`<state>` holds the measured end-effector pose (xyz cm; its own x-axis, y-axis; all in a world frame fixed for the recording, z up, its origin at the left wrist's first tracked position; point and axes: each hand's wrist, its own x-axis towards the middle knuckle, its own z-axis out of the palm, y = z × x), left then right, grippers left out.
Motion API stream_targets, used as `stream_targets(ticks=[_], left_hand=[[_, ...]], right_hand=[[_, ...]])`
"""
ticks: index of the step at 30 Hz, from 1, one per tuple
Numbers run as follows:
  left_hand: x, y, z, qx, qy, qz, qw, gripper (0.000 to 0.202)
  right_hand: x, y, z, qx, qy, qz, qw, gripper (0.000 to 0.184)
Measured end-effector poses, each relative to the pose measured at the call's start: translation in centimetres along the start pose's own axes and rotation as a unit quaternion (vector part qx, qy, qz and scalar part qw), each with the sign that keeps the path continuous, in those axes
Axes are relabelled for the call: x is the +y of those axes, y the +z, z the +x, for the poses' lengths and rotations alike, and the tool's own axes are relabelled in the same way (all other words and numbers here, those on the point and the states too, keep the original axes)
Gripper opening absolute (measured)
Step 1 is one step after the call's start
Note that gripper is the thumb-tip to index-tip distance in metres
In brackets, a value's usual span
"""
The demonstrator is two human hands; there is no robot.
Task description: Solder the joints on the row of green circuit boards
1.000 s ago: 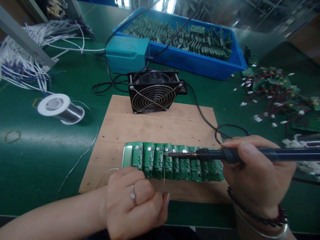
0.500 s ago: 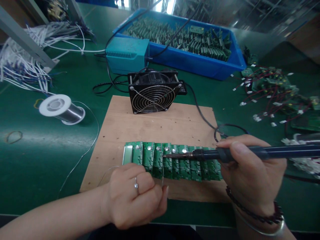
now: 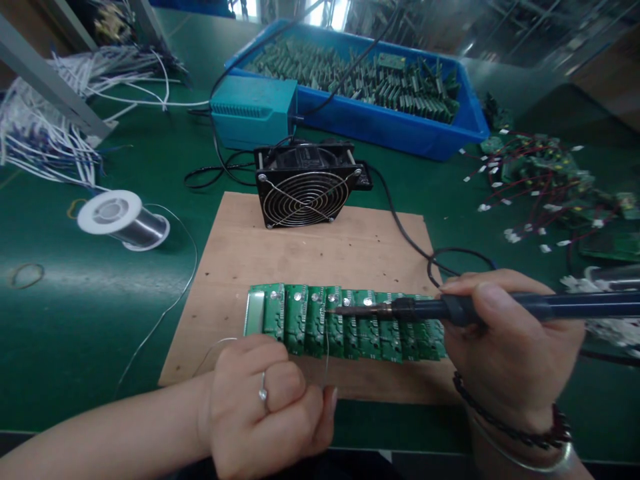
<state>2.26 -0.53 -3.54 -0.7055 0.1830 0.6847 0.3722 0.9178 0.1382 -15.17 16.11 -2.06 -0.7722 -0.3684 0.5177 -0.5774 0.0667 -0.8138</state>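
A row of green circuit boards (image 3: 350, 323) lies across a wooden board (image 3: 310, 260). My right hand (image 3: 510, 353) is closed round a black soldering iron (image 3: 500, 308), whose tip touches a board near the row's left part. My left hand (image 3: 265, 407), a ring on one finger, is closed in a pinch on thin solder wire (image 3: 327, 353) that rises to the iron's tip. The wire trails left to a solder spool (image 3: 120, 217) lying on the green mat.
A small black fan (image 3: 306, 183) stands at the board's far edge, a teal soldering station (image 3: 254, 110) behind it. A blue bin (image 3: 425, 133) holds several circuit boards. Wired boards (image 3: 545, 177) lie at right, white wire bundles (image 3: 45, 143) at left.
My left hand has shifted slightly down and left; the iron tip and solder wire stay at about the same spot on the boards.
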Motion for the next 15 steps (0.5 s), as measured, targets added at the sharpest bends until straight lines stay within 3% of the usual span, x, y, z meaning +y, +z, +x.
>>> stream_targets(ticks=[8,12,15], left_hand=[[-0.2,0.0,0.1,0.001,0.016,0.003,1.0,0.02],[0.1,0.0,-0.7,0.019,-0.012,0.0,1.0,0.014],[0.4,1.0,-1.0,0.107,-0.065,-0.026,0.992,0.009]], right_hand=[[0.6,-0.1,-0.5,0.021,-0.006,0.002,1.0,0.02],[1.5,0.3,-0.8,0.064,-0.114,-0.023,0.991,0.008],[0.4,0.8,-1.3,0.046,-0.187,-0.004,0.981,0.015]])
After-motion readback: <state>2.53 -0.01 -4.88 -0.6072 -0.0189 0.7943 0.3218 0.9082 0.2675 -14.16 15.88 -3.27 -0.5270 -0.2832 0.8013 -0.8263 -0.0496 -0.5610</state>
